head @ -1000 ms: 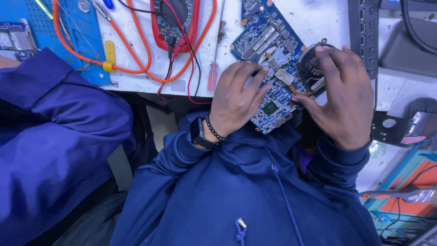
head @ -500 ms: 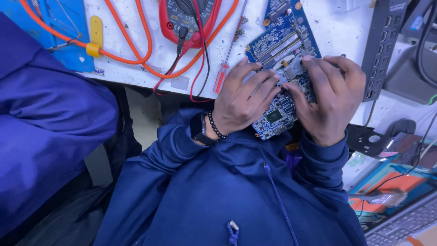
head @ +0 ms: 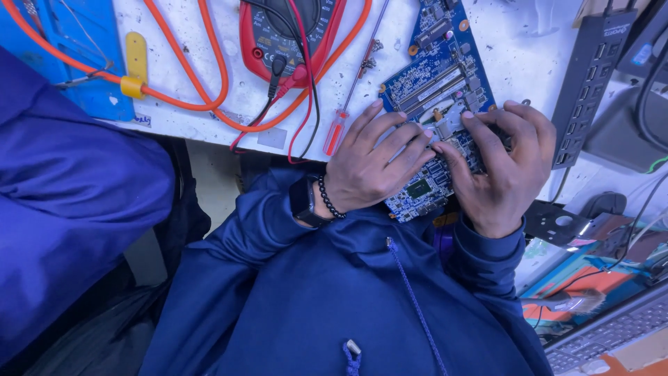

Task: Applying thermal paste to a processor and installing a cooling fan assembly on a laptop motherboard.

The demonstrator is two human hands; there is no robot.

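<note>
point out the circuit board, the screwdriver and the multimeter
circuit board (head: pixel 435 80), head view, on the bare blue upper part
screwdriver (head: pixel 335 133), head view, on the clear red handle
multimeter (head: pixel 275 43), head view, on the red case's lower left

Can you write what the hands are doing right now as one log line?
left hand: on circuit board | right hand: on board, fingertips pressing | screwdriver: on bench, untouched | multimeter: above
</note>
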